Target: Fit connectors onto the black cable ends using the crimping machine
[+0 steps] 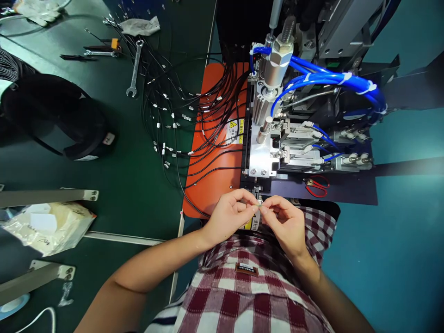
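Note:
My left hand (pixel 235 210) and my right hand (pixel 285 221) meet close to my body, thumb and forefinger pinched on each. Between the fingertips is something tiny and thin, too small to name. Just beyond the hands stands a machine assembly with a metal plate (pixel 260 155), cylinders and blue air hoses (pixel 360 83). Left of it, an orange panel (pixel 215 185) carries a warning label (pixel 235 132). Many black cables (pixel 208 155) with white tags run from the assembly across the panel. Red-handled scissors (pixel 317 186) lie to the right of the assembly.
On the green table (pixel 138 152) at left lie a wrench (pixel 135 69), a second wrench (pixel 100 53), a grey glove (pixel 140 26), and a black coil or bag (pixel 58 115). A plastic bag (pixel 52 226) sits lower left, by metal brackets (pixel 48 198).

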The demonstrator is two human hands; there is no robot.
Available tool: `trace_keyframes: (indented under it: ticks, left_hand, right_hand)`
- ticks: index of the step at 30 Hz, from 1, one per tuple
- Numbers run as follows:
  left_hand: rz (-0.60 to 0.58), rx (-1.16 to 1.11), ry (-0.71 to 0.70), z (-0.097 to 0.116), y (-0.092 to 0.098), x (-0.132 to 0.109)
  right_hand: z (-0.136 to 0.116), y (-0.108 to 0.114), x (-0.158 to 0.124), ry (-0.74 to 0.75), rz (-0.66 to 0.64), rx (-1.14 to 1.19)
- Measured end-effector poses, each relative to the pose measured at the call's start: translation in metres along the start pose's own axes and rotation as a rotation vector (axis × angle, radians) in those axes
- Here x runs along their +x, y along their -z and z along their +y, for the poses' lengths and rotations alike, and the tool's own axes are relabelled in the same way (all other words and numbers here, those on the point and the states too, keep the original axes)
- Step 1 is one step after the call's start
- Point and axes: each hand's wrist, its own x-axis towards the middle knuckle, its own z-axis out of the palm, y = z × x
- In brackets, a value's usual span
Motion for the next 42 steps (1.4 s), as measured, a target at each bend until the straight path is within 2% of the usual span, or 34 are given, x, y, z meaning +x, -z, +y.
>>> trace_keyframes:
  ticks: [16,25,30,37,42]
  left_hand:
    - [-0.038,-0.086,0.012,-0.004,0.003,0.001]
    - [-0.049,-0.091,0.014,-0.006,0.003,0.0]
    - [-0.059,-0.137,-0.005,-0.01,0.003,0.0]
    - [-0.033,-0.165,-0.004,-0.012,0.0,-0.001]
    - [-0.032,-0.236,0.021,-0.01,-0.001,-0.002]
  right_hand:
    - [0.0,-0.004,0.0,-0.049,0.029,0.054]
    - [-0.003,-0.005,0.002,-0.1,-0.004,0.114]
    - [-0.002,-0.008,0.0,-0.135,0.031,0.189]
    - [-0.005,-0.01,-0.006,-0.15,0.074,0.129]
    - [-0.003,-0.012,-0.009,-0.153,0.037,0.21]
